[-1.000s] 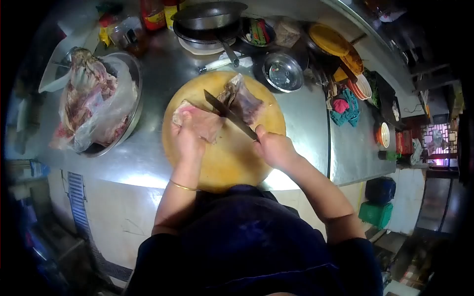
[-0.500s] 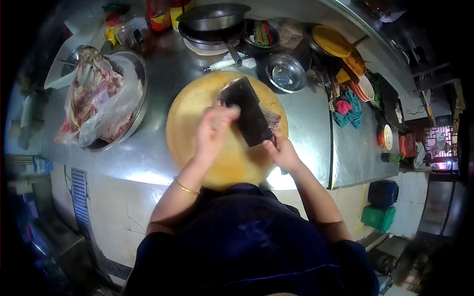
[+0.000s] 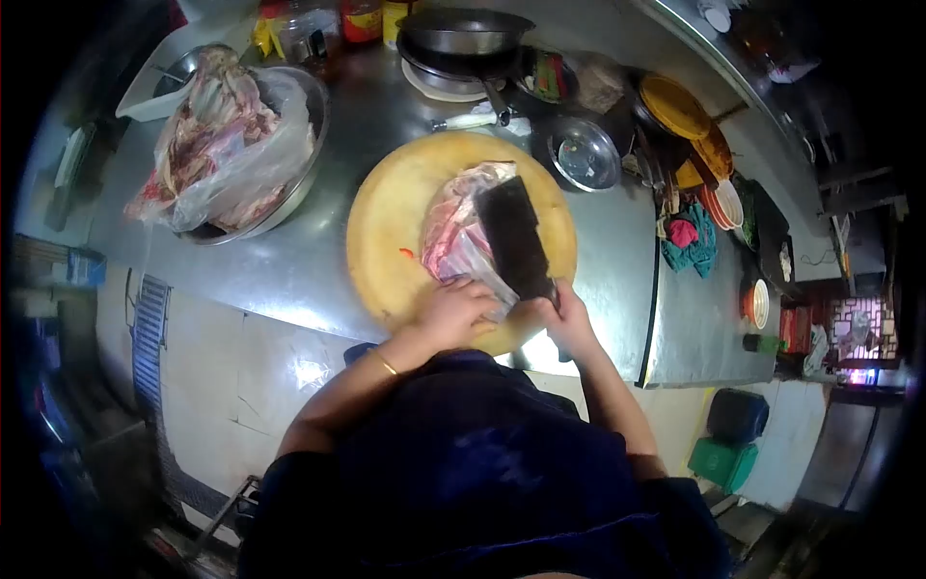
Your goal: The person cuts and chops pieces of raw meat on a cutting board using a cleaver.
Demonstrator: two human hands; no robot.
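Note:
A piece of raw meat (image 3: 449, 232), red with pale fat and bone, lies on the round wooden chopping board (image 3: 381, 212). My left hand (image 3: 455, 317) is closed over its near end, fingers bent against it. In my right hand (image 3: 569, 318) is the handle of a cleaver (image 3: 514, 236). The cleaver's broad dark blade points away from me and covers the right side of the meat. A small red scrap (image 3: 407, 253) rests on the board left of the meat.
At the left a metal basin (image 3: 313, 145) holds more raw meat (image 3: 217, 116) in a clear plastic bag. A white-handled tool (image 3: 468, 122), a wok (image 3: 468, 34) and a metal bowl (image 3: 584, 154) stand beyond the board. Teal and pink cloths (image 3: 690, 241) lie right.
My left hand has come down from beside the blade to the meat's near end. More of the meat now shows left of the cleaver. The camera view has shifted.

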